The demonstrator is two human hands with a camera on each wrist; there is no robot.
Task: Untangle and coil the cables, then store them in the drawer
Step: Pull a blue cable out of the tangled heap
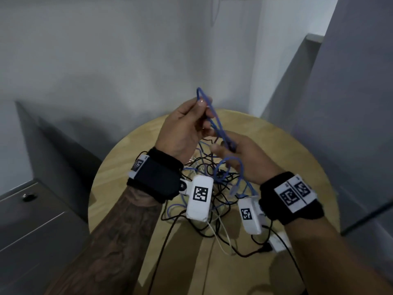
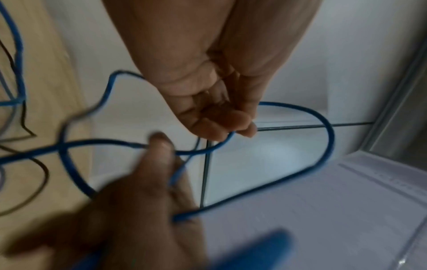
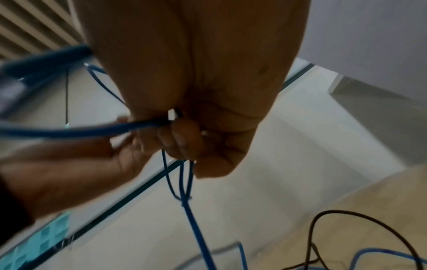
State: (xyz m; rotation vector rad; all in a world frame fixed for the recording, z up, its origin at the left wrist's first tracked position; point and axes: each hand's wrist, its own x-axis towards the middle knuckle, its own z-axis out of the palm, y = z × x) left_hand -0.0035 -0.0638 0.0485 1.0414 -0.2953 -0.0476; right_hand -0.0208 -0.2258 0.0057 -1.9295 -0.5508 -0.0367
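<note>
The round wooden bench [image 1: 297, 150] carried the whole job: it sat in a corner, with a grey cabinet of drawers [image 1: 32, 220] just beside it on the person's left, all fronts closed, so storage was, I judged, a long way off.

Across the middle of the bench lay the tangle of cables [image 1: 214, 201], black, white and blue strands crossing one another and spilling toward the near edge. It was left lying there, I supposed, so its weight would hold the knot still while one strand was drawn out.

That strand was the blue cable [image 1: 219, 126]. It rose from the pile and was held in the air above the tangle, stretched between both hands; lifted clear like that, its path through the other wires could be followed.

The left hand [image 1: 187, 126] was the higher one, its thumb and fingers pinching a small bend of the blue cable that stuck up past the fingertips, likely the start of a coil. The right hand [image 1: 240, 158] sat lower and nearer the pile, fingers curled round the same cable, and in the right wrist view several blue strands hung down from its grip. Nothing had yet been coiled fully.
</note>
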